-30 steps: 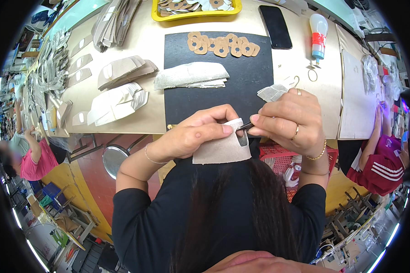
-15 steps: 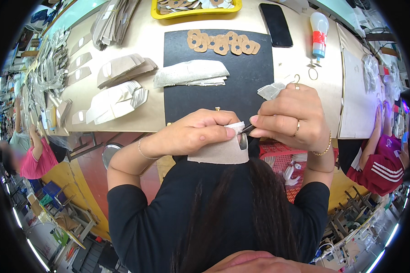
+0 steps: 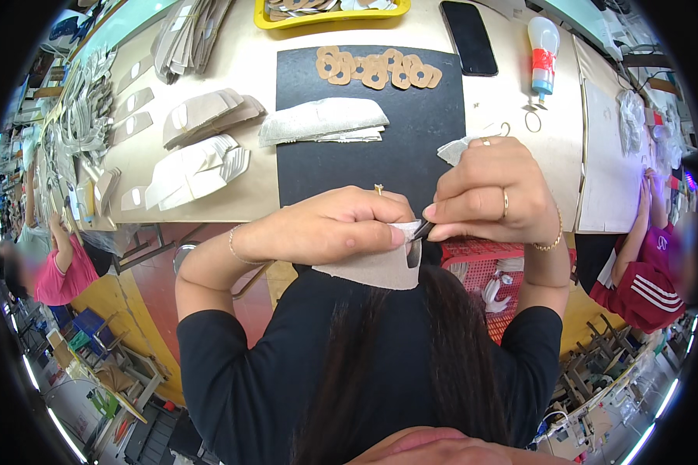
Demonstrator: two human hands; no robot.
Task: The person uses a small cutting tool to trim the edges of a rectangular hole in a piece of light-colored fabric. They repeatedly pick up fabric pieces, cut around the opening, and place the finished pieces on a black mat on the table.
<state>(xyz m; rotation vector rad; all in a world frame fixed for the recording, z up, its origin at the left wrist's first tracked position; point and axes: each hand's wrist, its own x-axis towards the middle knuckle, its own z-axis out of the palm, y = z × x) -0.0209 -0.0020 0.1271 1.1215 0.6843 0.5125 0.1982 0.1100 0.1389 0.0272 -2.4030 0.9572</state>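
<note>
With the beige panel (image 3: pixel 372 270) pinched in your left hand (image 3: pixel 349 231), steady its upper corner and work lightly with the slim dark tool (image 3: pixel 423 229) clamped in your right hand (image 3: pixel 492 194), all before your black shirt (image 3: pixel 287 364).

The left hand (image 3: pixel 337 229) pinches a beige piece (image 3: pixel 372 270). At its two o'clock, the right hand (image 3: pixel 490 194) (gold-ringed) holds a dark tool (image 3: pixel 423 229).

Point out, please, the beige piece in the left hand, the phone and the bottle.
Beige piece (image 3: pixel 376 268): head view, on its lower flat part.
Phone (image 3: pixel 469 39): head view, middle of its dark screen.
Bottle (image 3: pixel 544 60): head view, on its red band.
</note>
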